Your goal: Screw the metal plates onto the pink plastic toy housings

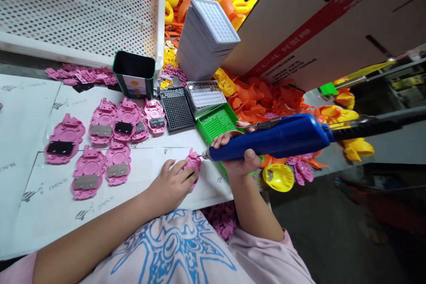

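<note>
My right hand [241,164] is wrapped round a blue electric screwdriver [282,135], which lies nearly level and points left. Its thin bit meets the upper part of a pink plastic housing [193,156] near the table's front edge. With its fingers laid across that housing, my left hand [173,184] grips it against the table and hides much of it. To the left lie several more pink housings [87,166], fitted with grey metal or black plates held by small screws.
Behind the housings stand a dark green tin [133,71], a black perforated tray [177,108], a green basket [213,124] and stacked white trays [206,40]. Orange parts [262,97] are heaped by a cardboard box [319,22]. At right, a yellow bowl [278,177] holds small metal pieces.
</note>
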`<state>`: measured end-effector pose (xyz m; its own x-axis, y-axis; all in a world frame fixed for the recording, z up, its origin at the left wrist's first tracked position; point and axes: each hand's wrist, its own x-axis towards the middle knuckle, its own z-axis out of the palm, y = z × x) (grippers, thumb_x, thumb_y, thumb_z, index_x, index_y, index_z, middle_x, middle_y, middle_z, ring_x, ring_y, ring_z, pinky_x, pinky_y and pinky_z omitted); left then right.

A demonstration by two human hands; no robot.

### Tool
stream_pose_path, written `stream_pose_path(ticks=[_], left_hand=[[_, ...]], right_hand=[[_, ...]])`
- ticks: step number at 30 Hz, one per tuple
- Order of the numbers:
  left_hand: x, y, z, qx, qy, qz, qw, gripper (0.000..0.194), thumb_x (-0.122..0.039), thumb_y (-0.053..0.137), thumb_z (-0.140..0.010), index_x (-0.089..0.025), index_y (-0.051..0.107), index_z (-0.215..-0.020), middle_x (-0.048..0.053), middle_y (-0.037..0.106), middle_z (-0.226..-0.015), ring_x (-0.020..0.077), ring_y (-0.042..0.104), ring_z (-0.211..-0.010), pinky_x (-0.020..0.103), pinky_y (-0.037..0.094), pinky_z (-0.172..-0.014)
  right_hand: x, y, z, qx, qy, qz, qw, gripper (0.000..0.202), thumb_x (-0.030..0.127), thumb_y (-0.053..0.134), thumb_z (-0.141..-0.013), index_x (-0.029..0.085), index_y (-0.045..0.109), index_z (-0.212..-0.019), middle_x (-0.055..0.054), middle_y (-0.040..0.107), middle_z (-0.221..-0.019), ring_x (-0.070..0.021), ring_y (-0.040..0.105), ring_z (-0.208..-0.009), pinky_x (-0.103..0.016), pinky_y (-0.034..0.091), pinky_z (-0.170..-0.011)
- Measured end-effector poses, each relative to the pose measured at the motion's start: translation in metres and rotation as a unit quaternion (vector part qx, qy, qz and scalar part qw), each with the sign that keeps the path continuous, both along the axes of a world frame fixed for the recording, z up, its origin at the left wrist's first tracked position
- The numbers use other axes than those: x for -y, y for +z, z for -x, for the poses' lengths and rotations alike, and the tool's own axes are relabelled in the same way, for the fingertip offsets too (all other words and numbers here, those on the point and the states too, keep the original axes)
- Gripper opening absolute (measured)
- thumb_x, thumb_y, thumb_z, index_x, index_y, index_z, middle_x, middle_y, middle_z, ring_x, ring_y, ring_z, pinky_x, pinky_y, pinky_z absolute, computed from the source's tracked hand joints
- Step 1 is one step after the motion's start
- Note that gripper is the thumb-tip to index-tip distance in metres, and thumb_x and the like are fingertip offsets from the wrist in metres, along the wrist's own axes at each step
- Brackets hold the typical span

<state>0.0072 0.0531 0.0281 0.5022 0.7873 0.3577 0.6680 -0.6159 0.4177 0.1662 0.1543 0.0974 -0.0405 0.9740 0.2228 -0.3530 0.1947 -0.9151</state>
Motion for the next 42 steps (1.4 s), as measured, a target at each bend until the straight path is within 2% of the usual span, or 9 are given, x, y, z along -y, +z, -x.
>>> stream_pose_path(ticks=[7,15,18,21,23,26,32,36,42], left_hand=[[0.000,0.002,-0.003,-0.015,0.008,-0.004,1.000,0.023,-0.026,0.057,-0.094,-0.019,0.064,-0.114,0.007,0.069,-0.116,0.0255,0.053,-0.113,0.043,0.033,-0.091],[0.003,0.001,-0.003,-0.017,0.009,-0.005,1.000,0.026,-0.020,0.059,-0.089,-0.019,0.065,-0.114,0.008,0.068,-0.115,0.0270,0.051,-0.110,0.044,0.033,-0.089],[0.002,0.000,0.001,-0.007,-0.011,0.011,1.000,0.029,-0.025,0.063,-0.086,-0.019,0.064,-0.115,0.008,0.067,-0.114,0.0286,0.051,-0.112,0.046,0.031,-0.092],[0.000,0.000,0.004,0.007,-0.034,0.033,0.999,0.031,-0.035,0.069,-0.082,-0.020,0.064,-0.109,0.008,0.067,-0.111,0.0300,0.052,-0.114,0.045,0.030,-0.094],[0.000,0.000,0.004,0.015,-0.038,0.040,0.998,0.023,-0.031,0.070,-0.083,-0.019,0.064,-0.102,0.007,0.067,-0.107,0.0290,0.053,-0.114,0.044,0.029,-0.095],[0.000,-0.003,0.005,0.035,-0.035,0.034,0.998,0.010,-0.018,0.061,-0.087,-0.018,0.064,-0.097,0.007,0.068,-0.106,0.0266,0.055,-0.117,0.044,0.028,-0.101],[0.000,-0.006,0.005,0.043,-0.036,0.015,0.998,0.037,-0.009,0.052,-0.083,-0.017,0.062,-0.118,0.012,0.066,-0.121,0.0294,0.051,-0.127,0.048,0.027,-0.106],[0.000,-0.005,0.006,0.040,-0.027,0.018,0.999,0.038,-0.010,0.053,-0.081,-0.017,0.063,-0.117,0.012,0.067,-0.120,0.0299,0.051,-0.127,0.048,0.029,-0.105],[0.000,-0.008,0.006,0.045,-0.026,0.015,0.999,0.038,-0.009,0.050,-0.082,-0.018,0.063,-0.116,0.011,0.067,-0.121,0.0299,0.053,-0.124,0.049,0.032,-0.102]], right_hand=[[0.006,-0.003,0.001,0.017,0.106,-0.105,0.989,0.038,0.046,0.069,-0.072,0.030,0.062,-0.107,0.003,0.064,-0.068,-0.0155,0.061,-0.057,-0.031,0.053,-0.054],[0.003,-0.004,-0.001,0.037,0.144,-0.113,0.982,0.047,0.050,0.068,-0.070,0.031,0.059,-0.112,0.003,0.064,-0.067,-0.0176,0.060,-0.054,-0.032,0.052,-0.049],[-0.003,0.010,-0.012,0.024,0.078,-0.082,0.993,0.045,0.058,0.063,-0.067,0.030,0.060,-0.102,0.004,0.060,-0.060,-0.0165,0.057,-0.047,-0.033,0.050,-0.047],[-0.018,0.029,-0.027,0.046,-0.057,-0.069,0.995,0.041,0.062,0.060,-0.061,0.029,0.058,-0.085,0.006,0.056,-0.055,-0.0147,0.054,-0.043,-0.033,0.050,-0.048],[-0.034,0.035,-0.036,0.067,-0.131,-0.058,0.987,0.036,0.058,0.059,-0.061,0.027,0.055,-0.079,0.006,0.056,-0.055,-0.0137,0.054,-0.044,-0.031,0.049,-0.049],[-0.063,0.032,-0.045,0.065,-0.203,-0.023,0.977,0.032,0.053,0.056,-0.065,0.025,0.051,-0.079,0.006,0.054,-0.056,-0.0122,0.055,-0.046,-0.028,0.048,-0.049],[-0.105,0.011,-0.049,0.040,-0.273,-0.036,0.960,0.028,0.047,0.057,-0.065,0.024,0.043,-0.073,0.006,0.053,-0.053,-0.0127,0.056,-0.042,-0.025,0.046,-0.043],[-0.111,0.007,-0.046,0.051,-0.272,-0.036,0.960,0.029,0.049,0.056,-0.068,0.024,0.043,-0.071,0.007,0.053,-0.052,-0.0123,0.056,-0.041,-0.026,0.047,-0.041],[-0.113,0.004,-0.046,0.051,-0.269,-0.030,0.961,0.029,0.047,0.061,-0.063,0.024,0.044,-0.069,0.009,0.056,-0.047,-0.0134,0.056,-0.037,-0.027,0.049,-0.039]])
